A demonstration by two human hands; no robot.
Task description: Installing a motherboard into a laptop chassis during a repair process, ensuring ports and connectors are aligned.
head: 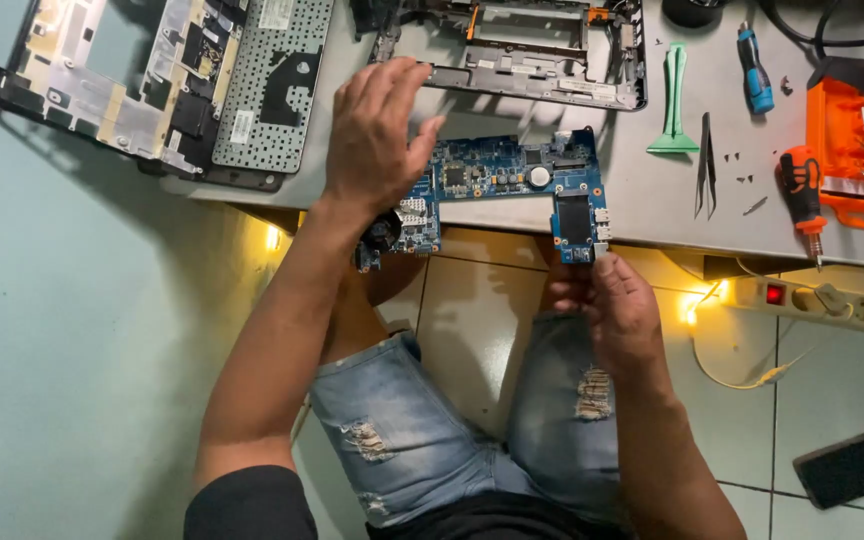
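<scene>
Right hand (620, 305) pinches the near right corner of a blue circuit board (512, 180), which lies at the near edge of the grey table (652, 190), partly overhanging it. Left hand (377, 135) rests spread and flat on the board's left end. Green pry tool (672, 100) and tweezers (704, 165) lie to the right.
</scene>
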